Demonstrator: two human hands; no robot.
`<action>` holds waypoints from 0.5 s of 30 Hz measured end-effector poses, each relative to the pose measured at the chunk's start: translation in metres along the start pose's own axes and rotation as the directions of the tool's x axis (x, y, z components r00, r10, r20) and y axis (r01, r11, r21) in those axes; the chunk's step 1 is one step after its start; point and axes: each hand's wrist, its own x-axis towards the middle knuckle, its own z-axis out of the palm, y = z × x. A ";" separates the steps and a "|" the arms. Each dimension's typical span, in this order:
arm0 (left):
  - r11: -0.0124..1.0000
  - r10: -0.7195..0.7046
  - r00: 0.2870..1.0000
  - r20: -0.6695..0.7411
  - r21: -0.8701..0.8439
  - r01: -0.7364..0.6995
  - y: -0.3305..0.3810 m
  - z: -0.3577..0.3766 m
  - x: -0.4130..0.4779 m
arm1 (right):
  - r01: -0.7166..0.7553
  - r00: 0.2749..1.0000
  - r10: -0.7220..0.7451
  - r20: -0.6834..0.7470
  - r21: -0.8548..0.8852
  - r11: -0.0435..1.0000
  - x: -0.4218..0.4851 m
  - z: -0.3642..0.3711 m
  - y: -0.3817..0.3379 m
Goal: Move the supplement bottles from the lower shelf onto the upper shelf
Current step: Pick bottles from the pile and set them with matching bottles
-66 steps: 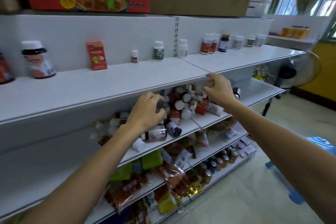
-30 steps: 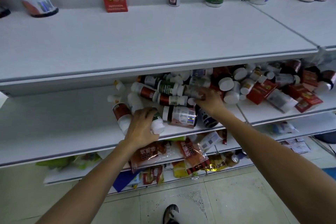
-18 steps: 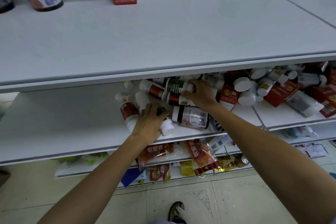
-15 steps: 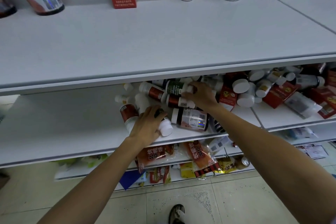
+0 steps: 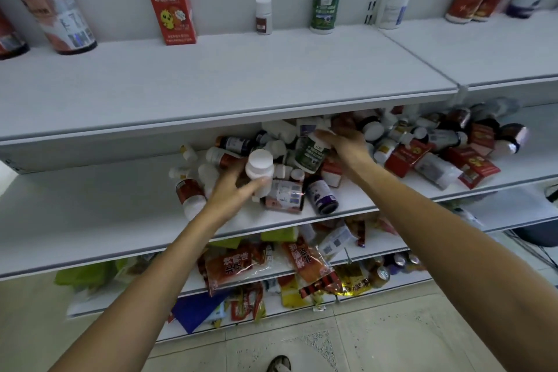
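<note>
Left hand (image 5: pixel 229 190) grips a white-capped bottle (image 5: pixel 259 169) just above the lower shelf (image 5: pixel 90 211), near its front edge. Right hand (image 5: pixel 344 145) curls round a green-label bottle (image 5: pixel 311 154) atop the heap, deeper in. The white upper shelf (image 5: pixel 241 75) carries upright bottles (image 5: pixel 324 4) along its back edge. Snack packets (image 5: pixel 235 266) lie below, over speckled floor tiles (image 5: pixel 392 341).

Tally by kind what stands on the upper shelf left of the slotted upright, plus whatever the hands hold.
Dark bottles: 2 (large dark bottle, cut-off dark bottle)
Small white bottle: 1
Upright green-label bottle: 1
Red box: 1
Held bottles: 2 (white-capped bottle in left hand, tilted green-label bottle in right hand)
Total: 7
</note>
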 end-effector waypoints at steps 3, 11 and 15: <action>0.882 -0.207 0.975 0.079 -0.417 0.221 0.024 0.037 -0.004 | 0.007 1.000 -0.005 -0.018 0.072 0.997 -0.024 -0.041 -0.013; 0.622 -0.195 0.884 0.424 -0.644 0.446 0.112 0.147 -0.024 | 0.049 0.996 -0.048 -0.073 0.014 0.999 -0.084 -0.178 -0.033; 0.657 -0.119 0.841 0.527 -0.594 0.465 0.146 0.204 -0.034 | 0.120 0.980 -0.130 -0.154 -0.070 0.990 -0.114 -0.246 -0.038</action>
